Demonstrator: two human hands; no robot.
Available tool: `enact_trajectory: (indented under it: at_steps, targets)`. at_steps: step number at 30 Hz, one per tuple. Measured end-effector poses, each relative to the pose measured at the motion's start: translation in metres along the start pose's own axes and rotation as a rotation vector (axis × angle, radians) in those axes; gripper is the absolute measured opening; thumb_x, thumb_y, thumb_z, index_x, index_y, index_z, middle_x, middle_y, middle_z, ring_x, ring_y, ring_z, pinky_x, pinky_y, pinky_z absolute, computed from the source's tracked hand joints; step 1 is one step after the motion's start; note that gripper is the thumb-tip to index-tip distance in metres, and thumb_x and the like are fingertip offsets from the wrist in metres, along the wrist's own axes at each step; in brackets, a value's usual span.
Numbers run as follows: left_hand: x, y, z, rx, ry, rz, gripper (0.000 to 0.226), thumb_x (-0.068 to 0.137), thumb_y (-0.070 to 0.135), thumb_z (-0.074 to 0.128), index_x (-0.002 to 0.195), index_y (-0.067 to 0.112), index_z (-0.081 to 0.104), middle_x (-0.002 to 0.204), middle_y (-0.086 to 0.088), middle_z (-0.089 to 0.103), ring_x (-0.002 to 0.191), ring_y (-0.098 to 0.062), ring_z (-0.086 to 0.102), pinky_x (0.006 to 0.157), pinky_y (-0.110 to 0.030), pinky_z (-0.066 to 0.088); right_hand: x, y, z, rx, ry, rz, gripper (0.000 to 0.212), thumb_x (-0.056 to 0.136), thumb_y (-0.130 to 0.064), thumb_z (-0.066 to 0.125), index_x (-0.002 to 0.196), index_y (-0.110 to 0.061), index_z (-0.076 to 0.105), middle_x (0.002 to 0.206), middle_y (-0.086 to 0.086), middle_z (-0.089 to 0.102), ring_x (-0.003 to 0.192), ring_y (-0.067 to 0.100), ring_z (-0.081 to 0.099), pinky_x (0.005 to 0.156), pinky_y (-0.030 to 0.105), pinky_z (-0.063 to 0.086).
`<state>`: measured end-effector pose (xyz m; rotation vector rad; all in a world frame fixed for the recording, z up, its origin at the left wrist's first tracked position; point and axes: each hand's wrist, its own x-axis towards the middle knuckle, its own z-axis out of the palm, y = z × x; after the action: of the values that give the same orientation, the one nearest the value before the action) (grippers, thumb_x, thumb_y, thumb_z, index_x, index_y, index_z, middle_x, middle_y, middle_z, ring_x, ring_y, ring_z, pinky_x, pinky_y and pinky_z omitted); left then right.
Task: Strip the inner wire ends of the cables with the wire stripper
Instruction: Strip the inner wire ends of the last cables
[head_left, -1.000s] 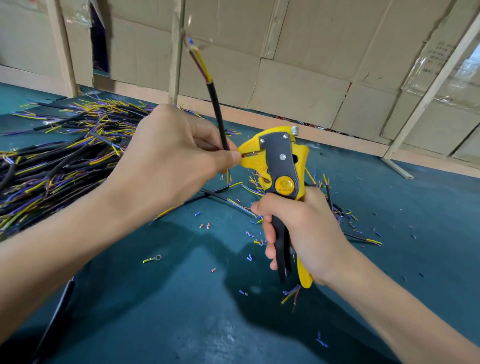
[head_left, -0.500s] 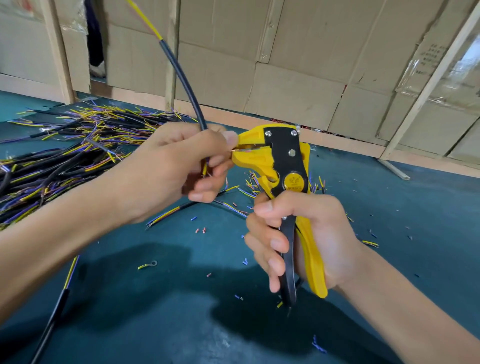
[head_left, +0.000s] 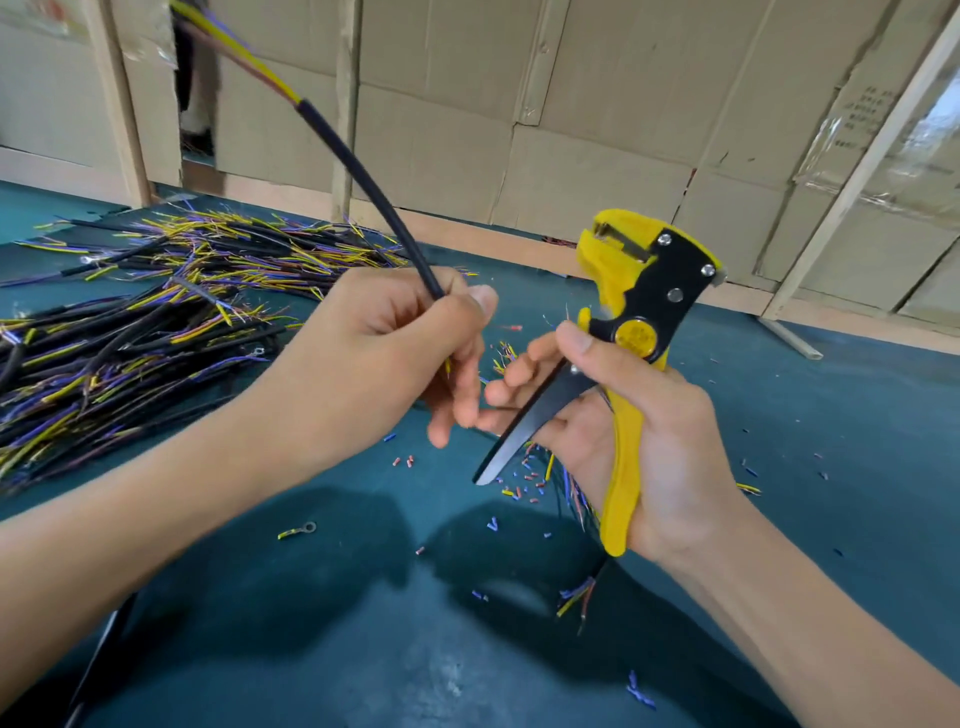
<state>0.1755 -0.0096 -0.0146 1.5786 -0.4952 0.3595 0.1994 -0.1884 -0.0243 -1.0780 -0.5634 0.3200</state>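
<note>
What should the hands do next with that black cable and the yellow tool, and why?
Probably bring the lower wire ends to the wire stripper. The left hand grips the black cable, and the right hand holds the stripper off to the side with its handles spread apart. No wire is in its mouth, so nothing can be stripped yet.

Your left hand grips the black cable between thumb and fingers | your right hand holds the wire stripper, its handles spread beside your fingertips.
</note>
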Motion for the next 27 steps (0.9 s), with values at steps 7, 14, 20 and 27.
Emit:
enact_trajectory:
  at_steps: [7, 14, 20, 27]
  targets:
    - [-0.004, 0.0, 0.006, 0.071, -0.047, -0.032, 0.041, 0.094, 0.027, 0.053, 0.057, 0.01, 0.059, 0.055, -0.015, 0.057, 0.045, -0.039, 0.056, 0.042, -0.037, 0.05, 0.0, -0.003, -0.004, -0.112, 0.028, 0.015, 0.014, 0.088, -0.008, 0.067, 0.079, 0.003, 0.07, 0.077, 0.022, 0.066, 0.071, 0.036, 0.068, 0.07, 0.045, 0.06]
    - [-0.008, -0.001, 0.011, 0.092, -0.074, -0.083, 0.045, 0.102, 0.013, 0.05, 0.059, 0.001, 0.052, 0.05, -0.008, 0.056, 0.04, -0.027, 0.055, 0.041, -0.033, 0.05, 0.001, -0.007, -0.007, -0.221, -0.027, 0.078, 0.016, 0.089, -0.005, 0.065, 0.075, 0.001, 0.071, 0.075, 0.02, 0.066, 0.069, 0.034, 0.067, 0.071, 0.045, 0.059]
    - [-0.008, -0.002, 0.014, 0.027, -0.056, -0.213, 0.047, 0.103, 0.022, 0.052, 0.059, 0.004, 0.049, 0.053, -0.013, 0.054, 0.042, -0.025, 0.047, 0.04, -0.025, 0.039, 0.001, -0.005, -0.004, -0.182, -0.026, 0.101, 0.018, 0.089, -0.002, 0.063, 0.074, 0.002, 0.071, 0.076, 0.023, 0.067, 0.068, 0.034, 0.068, 0.069, 0.045, 0.06]
    - [0.002, 0.006, 0.009, -0.391, 0.114, -0.349, 0.039, 0.105, 0.024, 0.041, 0.066, 0.015, 0.038, 0.062, -0.004, 0.05, 0.045, -0.013, 0.037, 0.041, -0.022, 0.02, 0.002, -0.011, -0.002, 0.031, 0.06, 0.054, 0.019, 0.083, -0.004, 0.059, 0.071, -0.003, 0.073, 0.091, 0.029, 0.074, 0.082, 0.043, 0.076, 0.071, 0.046, 0.063]
